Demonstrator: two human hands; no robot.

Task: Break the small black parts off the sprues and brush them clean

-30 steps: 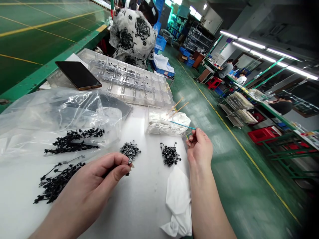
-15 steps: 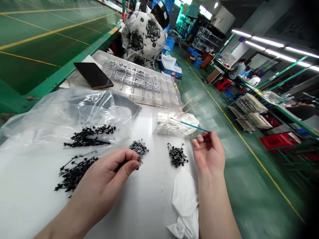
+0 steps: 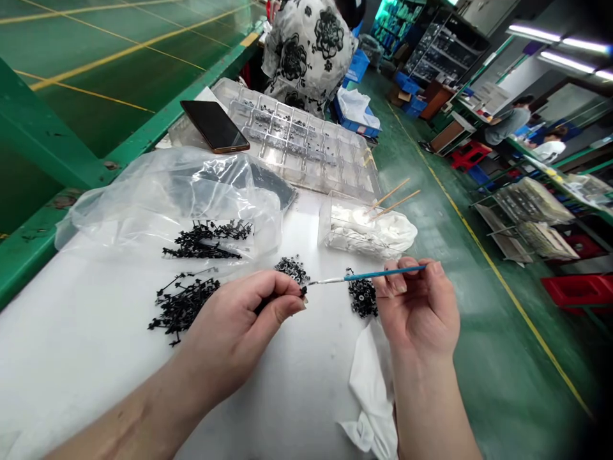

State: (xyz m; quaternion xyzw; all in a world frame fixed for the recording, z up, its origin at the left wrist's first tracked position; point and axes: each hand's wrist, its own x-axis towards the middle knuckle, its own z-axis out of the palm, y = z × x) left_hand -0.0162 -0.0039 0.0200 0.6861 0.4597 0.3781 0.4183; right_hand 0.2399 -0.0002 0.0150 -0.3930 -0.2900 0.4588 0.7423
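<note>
Between the thumb and fingers of my left hand [image 3: 244, 319] is a small black part [image 3: 303, 291], mostly hidden. My right hand [image 3: 419, 306] pinches a thin blue-handled brush [image 3: 383, 274], its tip touching or very close to the black part. Behind my left fingertips lies a pile of small ring-shaped parts [image 3: 292, 268]. Another heap of small dark parts [image 3: 361, 295] sits beside my right hand. Black branching plastic pieces [image 3: 184, 306] lie left of my left hand, with more black pieces [image 3: 211, 239] by the clear plastic bag [image 3: 167, 185].
A clear box [image 3: 330, 230] holds white material and two thin wooden sticks [image 3: 393, 198]. Farther back are a compartment tray [image 3: 306, 144] and a phone [image 3: 214, 126]. White cloth [image 3: 368, 390] lies at the table's right edge. A person in a flowered top [image 3: 306, 57] sits beyond the tray.
My right hand has brought the brush from the white-filled box to the black part in my left hand. The camera view has shifted, so the scene sits farther right.
</note>
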